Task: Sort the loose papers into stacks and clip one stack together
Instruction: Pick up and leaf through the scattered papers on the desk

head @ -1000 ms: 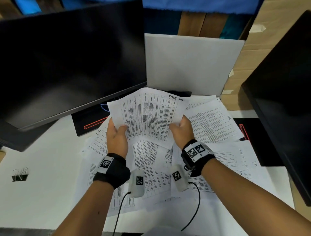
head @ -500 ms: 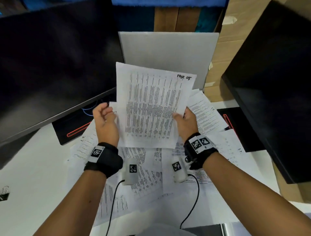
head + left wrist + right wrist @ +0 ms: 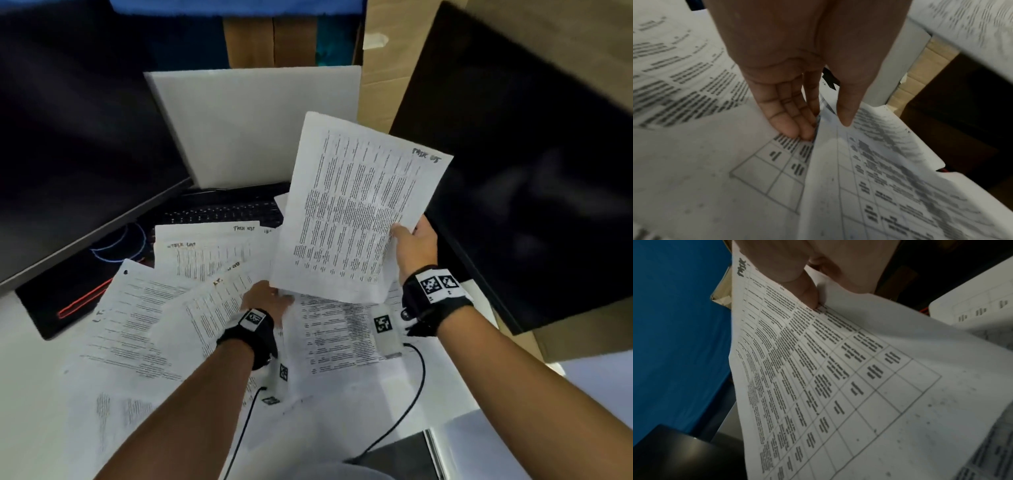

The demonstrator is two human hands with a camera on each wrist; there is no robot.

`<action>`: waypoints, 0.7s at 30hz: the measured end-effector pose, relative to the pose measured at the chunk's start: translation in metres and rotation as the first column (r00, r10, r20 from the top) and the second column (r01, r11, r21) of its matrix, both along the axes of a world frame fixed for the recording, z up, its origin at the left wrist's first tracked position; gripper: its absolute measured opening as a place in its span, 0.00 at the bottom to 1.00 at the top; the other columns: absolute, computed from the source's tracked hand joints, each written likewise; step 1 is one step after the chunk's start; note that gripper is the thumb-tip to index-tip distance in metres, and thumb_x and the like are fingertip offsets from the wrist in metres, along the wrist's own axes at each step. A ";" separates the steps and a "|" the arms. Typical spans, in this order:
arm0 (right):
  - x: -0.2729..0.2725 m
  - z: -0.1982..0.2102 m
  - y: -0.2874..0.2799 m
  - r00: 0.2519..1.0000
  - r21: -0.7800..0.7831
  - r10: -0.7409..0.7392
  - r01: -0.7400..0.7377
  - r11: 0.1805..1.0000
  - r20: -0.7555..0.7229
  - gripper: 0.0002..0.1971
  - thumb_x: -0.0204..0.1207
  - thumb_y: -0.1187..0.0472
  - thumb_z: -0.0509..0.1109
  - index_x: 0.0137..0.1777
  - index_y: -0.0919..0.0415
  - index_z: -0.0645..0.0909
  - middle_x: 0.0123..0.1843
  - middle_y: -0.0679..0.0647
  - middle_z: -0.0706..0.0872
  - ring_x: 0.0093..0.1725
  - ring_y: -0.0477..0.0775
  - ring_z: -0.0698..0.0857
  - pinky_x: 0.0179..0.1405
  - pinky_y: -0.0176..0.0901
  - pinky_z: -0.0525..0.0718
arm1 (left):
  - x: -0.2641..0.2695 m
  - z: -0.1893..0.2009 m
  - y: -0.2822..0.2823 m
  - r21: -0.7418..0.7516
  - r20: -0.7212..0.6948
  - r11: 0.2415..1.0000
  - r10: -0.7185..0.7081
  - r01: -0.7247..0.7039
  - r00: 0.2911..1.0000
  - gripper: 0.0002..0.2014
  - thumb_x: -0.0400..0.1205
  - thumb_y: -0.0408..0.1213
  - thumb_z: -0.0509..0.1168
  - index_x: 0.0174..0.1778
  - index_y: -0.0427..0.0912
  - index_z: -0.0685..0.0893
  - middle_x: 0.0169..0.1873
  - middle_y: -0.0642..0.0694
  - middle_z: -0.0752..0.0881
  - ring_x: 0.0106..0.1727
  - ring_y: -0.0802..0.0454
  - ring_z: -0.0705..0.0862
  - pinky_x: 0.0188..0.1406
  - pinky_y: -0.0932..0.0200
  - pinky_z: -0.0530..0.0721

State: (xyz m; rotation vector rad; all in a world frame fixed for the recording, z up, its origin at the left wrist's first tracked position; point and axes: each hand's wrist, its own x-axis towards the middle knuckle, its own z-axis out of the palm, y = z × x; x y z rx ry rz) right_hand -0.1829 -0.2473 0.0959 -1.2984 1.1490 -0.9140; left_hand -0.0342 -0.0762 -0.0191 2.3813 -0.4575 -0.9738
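Note:
A printed sheet (image 3: 356,212) with a table and a handwritten note at its top corner is raised upright over the desk's right side. My right hand (image 3: 399,233) pinches its right edge, and the right wrist view shows the thumb (image 3: 809,293) pressing on the sheet's (image 3: 838,369) printed face. My left hand (image 3: 270,298) is low on the loose papers (image 3: 205,260), which lie fanned and overlapping. In the left wrist view its fingers (image 3: 793,123) are straight, with the tips at the seam between two overlapping sheets (image 3: 694,162) and the thumb stretched above the right one. No clip shows.
A dark monitor (image 3: 68,137) leans over the left and another (image 3: 531,171) stands close on the right. Behind the papers a white laptop lid (image 3: 253,130) stands above a black keyboard (image 3: 222,212). A black base with a red line (image 3: 68,301) sits left.
My left hand let go of the sheet and dropped to the pile. My right hand alone carried the sheet up and to the right. The view shifted right, and the binder clip left the frame.

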 end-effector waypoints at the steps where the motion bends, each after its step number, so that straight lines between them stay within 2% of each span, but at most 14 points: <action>1: -0.002 -0.001 -0.001 1.000 0.000 -0.004 0.004 1.000 0.000 0.20 0.79 0.74 0.61 0.67 0.57 0.79 0.50 0.44 0.85 0.43 0.35 0.82 0.33 0.21 0.80 | -0.003 0.001 -0.003 0.004 0.022 1.000 -0.027 0.027 0.999 0.15 0.76 0.46 0.73 0.52 0.41 0.87 0.44 0.45 0.87 0.37 0.49 0.83 0.32 0.65 0.77; 2: -0.004 -0.001 -0.001 1.000 0.003 -0.009 0.009 1.000 0.005 0.20 0.79 0.74 0.61 0.67 0.57 0.79 0.50 0.44 0.85 0.43 0.35 0.82 0.32 0.21 0.80 | -0.005 0.001 -0.007 -0.004 0.043 1.000 -0.023 0.023 0.999 0.14 0.76 0.45 0.73 0.52 0.41 0.88 0.45 0.43 0.88 0.39 0.48 0.83 0.35 0.64 0.76; 4: -0.007 -0.002 -0.001 1.000 0.012 -0.009 0.009 1.000 0.011 0.19 0.79 0.74 0.60 0.64 0.56 0.80 0.48 0.42 0.84 0.42 0.35 0.82 0.30 0.20 0.79 | -0.007 0.005 -0.007 -0.041 0.066 0.999 0.032 -0.029 0.997 0.08 0.75 0.41 0.73 0.43 0.39 0.88 0.41 0.42 0.89 0.39 0.46 0.83 0.37 0.62 0.79; 6: -0.008 -0.003 0.000 1.000 0.016 -0.007 0.006 1.000 0.012 0.18 0.79 0.74 0.61 0.62 0.54 0.80 0.47 0.40 0.84 0.44 0.34 0.82 0.30 0.19 0.78 | -0.003 0.005 0.001 -0.126 0.010 0.983 0.134 -0.132 0.991 0.06 0.75 0.37 0.73 0.35 0.39 0.86 0.35 0.42 0.90 0.36 0.43 0.88 0.39 0.56 0.88; 8: -0.009 -0.007 0.000 1.000 0.032 -0.007 0.007 0.999 0.013 0.18 0.78 0.74 0.61 0.60 0.52 0.80 0.48 0.40 0.85 0.45 0.35 0.83 0.34 0.21 0.80 | 0.003 0.004 0.019 -0.223 -0.125 0.929 0.274 -0.296 0.954 0.03 0.76 0.33 0.72 0.38 0.42 0.85 0.32 0.40 0.90 0.34 0.42 0.90 0.44 0.47 0.91; 10: -0.006 -0.017 0.002 1.000 0.079 0.012 -0.010 0.997 -0.029 0.18 0.78 0.73 0.62 0.60 0.52 0.80 0.50 0.44 0.86 0.48 0.41 0.84 0.43 0.29 0.82 | 0.009 -0.001 0.045 -0.258 -0.277 0.832 0.423 -0.491 0.863 0.03 0.78 0.30 0.71 0.45 0.38 0.83 0.32 0.38 0.89 0.31 0.43 0.89 0.47 0.43 0.91; 11: -0.004 -0.025 0.004 0.997 0.120 0.036 -0.027 0.992 -0.072 0.17 0.78 0.73 0.62 0.60 0.53 0.80 0.52 0.47 0.86 0.49 0.46 0.85 0.48 0.36 0.83 | 0.009 -0.002 0.057 -0.258 -0.334 0.783 0.478 -0.567 0.812 0.03 0.79 0.29 0.70 0.44 0.36 0.81 0.31 0.37 0.88 0.30 0.43 0.87 0.44 0.46 0.91; 12: -0.001 -0.033 0.008 0.991 0.170 0.070 -0.049 0.984 -0.117 0.15 0.77 0.73 0.62 0.57 0.54 0.80 0.52 0.52 0.87 0.49 0.51 0.85 0.49 0.42 0.83 | 0.008 -0.003 0.069 -0.263 -0.374 0.736 0.518 -0.624 0.769 0.04 0.80 0.26 0.68 0.42 0.36 0.79 0.30 0.37 0.86 0.28 0.44 0.85 0.37 0.51 0.91; 13: 0.002 -0.042 0.013 0.979 0.221 0.110 -0.071 0.973 -0.169 0.14 0.76 0.73 0.61 0.54 0.56 0.80 0.51 0.55 0.86 0.49 0.55 0.85 0.49 0.44 0.82 | 0.005 -0.003 0.080 -0.259 -0.401 0.707 0.541 -0.658 0.739 0.06 0.80 0.23 0.66 0.40 0.36 0.78 0.30 0.37 0.84 0.27 0.44 0.83 0.29 0.56 0.89; 14: 0.004 -0.051 0.019 0.962 0.265 0.156 -0.094 0.960 -0.223 0.12 0.76 0.74 0.61 0.51 0.58 0.80 0.49 0.56 0.86 0.47 0.57 0.84 0.46 0.43 0.81 | 0.000 0.000 0.089 -0.253 -0.450 0.688 0.539 -0.680 0.712 0.06 0.80 0.20 0.63 0.42 0.35 0.78 0.32 0.37 0.83 0.29 0.44 0.82 0.25 0.58 0.87; 15: 0.006 -0.059 0.026 0.939 0.298 0.205 -0.120 0.947 -0.275 0.12 0.75 0.74 0.60 0.50 0.61 0.80 0.47 0.57 0.85 0.45 0.57 0.82 0.43 0.41 0.79 | -0.003 -0.001 0.098 -0.243 -0.510 0.683 0.514 -0.688 0.690 0.08 0.79 0.18 0.62 0.48 0.34 0.78 0.37 0.36 0.84 0.32 0.43 0.83 0.28 0.56 0.89; 16: 0.007 -0.066 0.033 0.913 0.318 0.250 -0.144 0.937 -0.322 0.12 0.74 0.75 0.59 0.50 0.62 0.80 0.46 0.57 0.84 0.42 0.56 0.81 0.40 0.40 0.77 | -0.007 -0.003 0.107 -0.231 -0.573 0.686 0.478 -0.690 0.666 0.13 0.78 0.15 0.61 0.55 0.34 0.77 0.43 0.35 0.85 0.38 0.42 0.85 0.35 0.52 0.91; 18: 0.009 -0.078 0.047 0.867 0.335 0.315 -0.186 0.924 -0.387 0.13 0.73 0.76 0.56 0.49 0.65 0.80 0.43 0.57 0.82 0.37 0.53 0.79 0.31 0.38 0.73 | -0.011 -0.007 0.124 -0.231 -0.632 0.742 0.377 -0.630 0.677 0.21 0.76 0.12 0.60 0.61 0.35 0.76 0.52 0.33 0.85 0.46 0.38 0.88 0.48 0.45 0.90; 21: 0.013 -0.089 0.058 0.790 0.328 0.373 -0.230 0.916 -0.487 0.12 0.75 0.75 0.54 0.38 0.63 0.76 0.36 0.55 0.79 0.33 0.52 0.75 0.27 0.39 0.72 | -0.010 -0.005 0.142 -0.232 -0.699 0.837 0.212 -0.496 0.683 0.28 0.73 0.11 0.59 0.65 0.39 0.79 0.61 0.33 0.86 0.58 0.33 0.87 0.55 0.43 0.89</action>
